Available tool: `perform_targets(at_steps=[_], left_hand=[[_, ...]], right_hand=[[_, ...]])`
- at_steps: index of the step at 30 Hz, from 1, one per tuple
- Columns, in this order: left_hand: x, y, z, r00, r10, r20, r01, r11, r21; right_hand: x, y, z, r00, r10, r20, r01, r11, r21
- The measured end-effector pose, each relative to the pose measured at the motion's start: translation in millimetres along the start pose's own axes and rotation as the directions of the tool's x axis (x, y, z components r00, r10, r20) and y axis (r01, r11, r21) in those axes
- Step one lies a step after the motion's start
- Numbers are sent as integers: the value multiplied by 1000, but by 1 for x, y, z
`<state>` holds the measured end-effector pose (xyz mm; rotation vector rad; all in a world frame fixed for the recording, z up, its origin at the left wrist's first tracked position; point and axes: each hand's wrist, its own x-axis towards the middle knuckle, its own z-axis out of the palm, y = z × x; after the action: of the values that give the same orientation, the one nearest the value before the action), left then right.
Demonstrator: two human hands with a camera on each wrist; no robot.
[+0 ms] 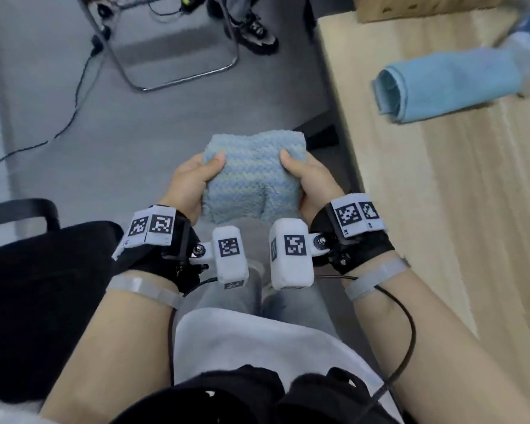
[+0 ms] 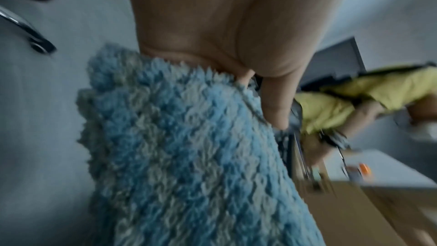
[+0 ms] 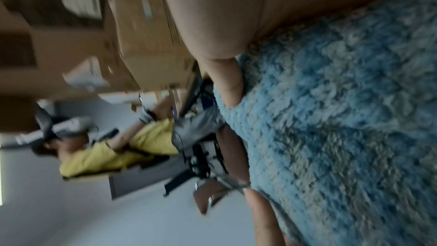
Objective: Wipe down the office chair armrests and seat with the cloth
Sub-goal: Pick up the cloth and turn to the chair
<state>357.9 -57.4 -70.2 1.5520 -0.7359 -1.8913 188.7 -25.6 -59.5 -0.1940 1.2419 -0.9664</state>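
A gray floor lies below, with a wooden table on the right. A black chair sits at the left. The left hand and the right hand each pinch one side of one fluffy blue cloth, thumbs on top, over the person's knees. A second blue cloth lies on the table.

- A grey floor fills the left and centre of the room.
- A black cable trails across it at far left.
- A chrome sled-base frame stands far off, with a dark shoe beside it.
- A light wood table runs along the right.
- Brown cardboard boxes are stacked in the background.
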Motion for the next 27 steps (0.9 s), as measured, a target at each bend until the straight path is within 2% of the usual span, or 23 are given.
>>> perform_targets(at_steps=[5, 10, 14, 18, 22, 27], left_hand=[[-18, 5, -100, 980, -29, -195, -6, 984, -177], [-40, -2, -177, 920, -61, -387, -109, 909, -403], [-55, -17, -219, 840, -97, -533, -227, 830, -509], [-51, -35, -260, 742, -191, -642, -272, 790, -550], [-25, -43, -300, 652, -280, -705, -289, 768, -572], [13, -49, -333, 587, -366, -722, -309, 723, -618]], right_hand=[[41, 26, 109, 973, 181, 146, -149, 966, -211], [64, 58, 195, 881, 378, 284, -229, 867, -442], [83, 88, 248, 808, 521, 276, -278, 749, -601], [112, 122, 299, 760, 611, 221, -290, 624, -726], [151, 152, 341, 758, 628, 175, -325, 597, -734], [201, 165, 375, 800, 580, 154, -272, 579, -769]])
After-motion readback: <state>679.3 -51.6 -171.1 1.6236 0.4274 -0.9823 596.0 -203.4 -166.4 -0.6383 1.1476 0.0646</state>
